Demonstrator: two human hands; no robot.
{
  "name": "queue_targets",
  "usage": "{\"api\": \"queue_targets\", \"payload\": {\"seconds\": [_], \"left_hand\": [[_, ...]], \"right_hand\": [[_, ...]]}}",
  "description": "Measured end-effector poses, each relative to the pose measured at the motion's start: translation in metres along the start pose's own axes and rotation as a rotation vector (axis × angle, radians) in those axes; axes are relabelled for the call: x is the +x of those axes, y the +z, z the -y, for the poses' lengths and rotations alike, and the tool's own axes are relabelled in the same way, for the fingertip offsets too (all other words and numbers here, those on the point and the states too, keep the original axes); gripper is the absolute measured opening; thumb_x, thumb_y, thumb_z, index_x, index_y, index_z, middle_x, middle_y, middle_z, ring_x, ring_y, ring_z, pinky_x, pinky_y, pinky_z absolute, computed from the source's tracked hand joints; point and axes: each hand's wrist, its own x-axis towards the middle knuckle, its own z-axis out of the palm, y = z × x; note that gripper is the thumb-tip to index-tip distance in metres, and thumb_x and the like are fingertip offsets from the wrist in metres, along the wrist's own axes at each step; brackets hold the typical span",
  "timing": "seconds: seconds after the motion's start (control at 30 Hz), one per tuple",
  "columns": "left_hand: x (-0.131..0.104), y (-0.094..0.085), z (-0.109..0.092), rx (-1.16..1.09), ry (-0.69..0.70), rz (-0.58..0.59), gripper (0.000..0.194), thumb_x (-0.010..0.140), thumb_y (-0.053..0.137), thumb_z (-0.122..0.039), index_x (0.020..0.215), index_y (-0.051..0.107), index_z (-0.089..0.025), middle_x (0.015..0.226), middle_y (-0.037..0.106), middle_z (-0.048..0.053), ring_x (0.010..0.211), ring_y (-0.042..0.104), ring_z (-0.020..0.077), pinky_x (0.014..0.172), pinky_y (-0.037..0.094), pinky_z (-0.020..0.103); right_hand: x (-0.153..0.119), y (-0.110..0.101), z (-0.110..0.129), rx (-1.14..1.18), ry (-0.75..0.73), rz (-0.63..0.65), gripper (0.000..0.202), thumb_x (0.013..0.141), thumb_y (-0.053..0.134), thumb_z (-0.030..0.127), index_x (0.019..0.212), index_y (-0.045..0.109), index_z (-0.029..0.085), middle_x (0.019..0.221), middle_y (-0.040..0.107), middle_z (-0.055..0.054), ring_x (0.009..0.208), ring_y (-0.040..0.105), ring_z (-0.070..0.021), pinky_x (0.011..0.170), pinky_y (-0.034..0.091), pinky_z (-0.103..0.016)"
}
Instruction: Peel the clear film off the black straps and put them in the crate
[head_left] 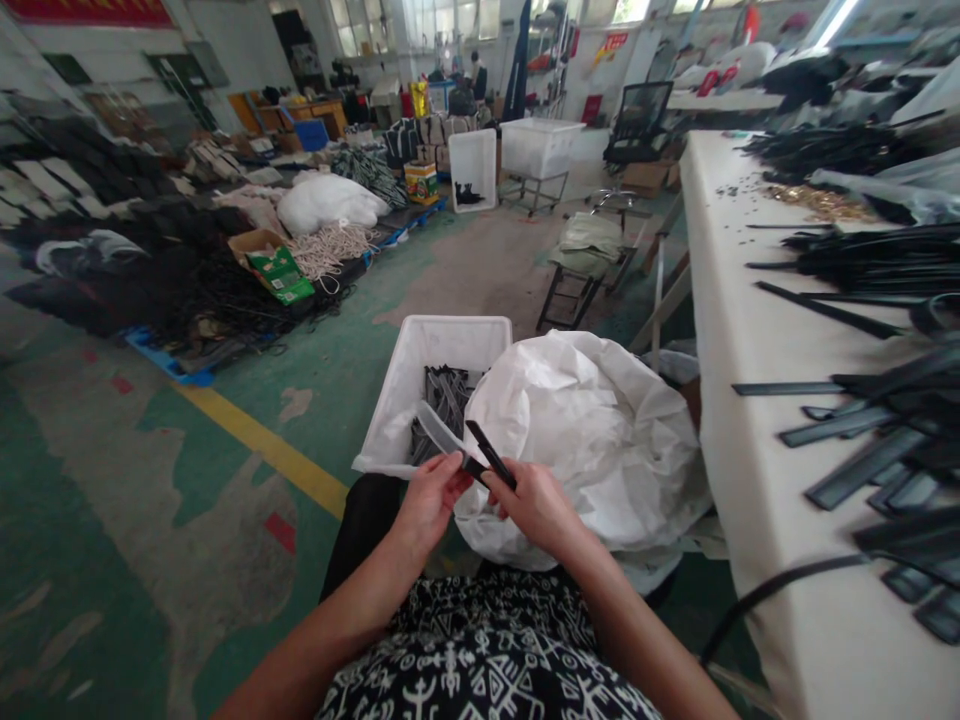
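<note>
A grey and black flat strip (442, 432) runs up and left from between my hands, its far end curving over the white bin. Thumb and fingers of my left hand (436, 492) pinch this strip near its dark end. My right hand (541, 505) is closed around a narrow black strip (489, 452) that sticks up to the left. Both hands are close together above my lap, and the strips meet or cross between them. Whether they are joined there I cannot tell. Behind them, the white plastic bin (384, 420) holds a heap of similar dark strips (448, 388).
Right of the bin stands a big white sack (592, 430) with its top spread out. A cream-covered table (720, 300) along my right carries piles of black strips (870, 460). A folding stool (581, 265) stands ahead. Goods lie on a blue pallet (172, 360) at the left.
</note>
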Motion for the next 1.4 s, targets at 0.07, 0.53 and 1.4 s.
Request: {"api": "queue_targets", "payload": {"seconds": [0.07, 0.53, 1.4], "left_hand": [[0.005, -0.003, -0.008, -0.009, 0.043, -0.056, 0.025, 0.059, 0.084, -0.027, 0.074, 0.069, -0.013, 0.079, 0.074, 0.006, 0.072, 0.067, 0.0147, 0.068, 0.053, 0.024], [0.013, -0.004, -0.013, 0.071, 0.047, -0.056, 0.024, 0.061, 0.083, -0.027, 0.075, 0.069, -0.014, 0.082, 0.074, 0.006, 0.074, 0.067, 0.0145, 0.068, 0.053, 0.024], [0.013, -0.001, -0.005, -0.062, -0.126, -0.109, 0.011, 0.072, 0.075, -0.02, 0.075, 0.066, -0.014, 0.072, 0.071, 0.004, 0.066, 0.066, 0.0126, 0.063, 0.054, 0.023]], "right_hand": [[-0.003, -0.003, -0.001, 0.011, 0.022, 0.035, 0.034, 0.09, 0.044, 0.041, 0.07, 0.06, 0.019, 0.055, 0.066, -0.002, 0.051, 0.062, -0.0142, 0.052, 0.039, -0.021], [0.001, -0.002, -0.006, 0.032, 0.038, 0.028, 0.031, 0.088, 0.047, 0.038, 0.069, 0.061, 0.018, 0.056, 0.067, -0.001, 0.051, 0.063, -0.014, 0.051, 0.04, -0.021], [-0.015, -0.018, -0.005, -0.131, 0.079, -0.117, 0.032, 0.086, 0.048, 0.04, 0.065, 0.059, 0.019, 0.054, 0.063, -0.002, 0.049, 0.057, -0.0142, 0.047, 0.031, -0.023]]}}
